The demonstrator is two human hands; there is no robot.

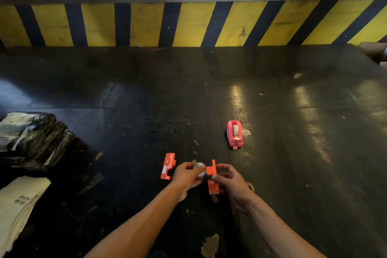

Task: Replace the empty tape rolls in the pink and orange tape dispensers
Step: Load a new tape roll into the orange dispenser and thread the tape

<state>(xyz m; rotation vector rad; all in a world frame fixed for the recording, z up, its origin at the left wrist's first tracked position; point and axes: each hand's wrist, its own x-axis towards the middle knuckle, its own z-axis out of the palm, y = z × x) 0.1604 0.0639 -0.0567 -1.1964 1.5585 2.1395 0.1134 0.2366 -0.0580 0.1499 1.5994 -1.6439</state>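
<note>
- left hand (186, 176) near middle of dark worktop (146, 100), grip clamped on clear tape roll (200, 170).
- right hand (230, 182) just beside, grip clamped on orange dispenser half (211, 176), touching the roll.
- other orange dispenser half (168, 166) flat on worktop, just left of left hand, apart from it.
- pink dispenser (235, 134) upright, roll inside, farther toward far edge, right of hands.
- black bundle (35, 138) and paper stack (18, 205) at left edge.
- striped yellow-black wall (188, 25) behind far edge.

Head cam; looks down-fwd at floor (146, 94)
</note>
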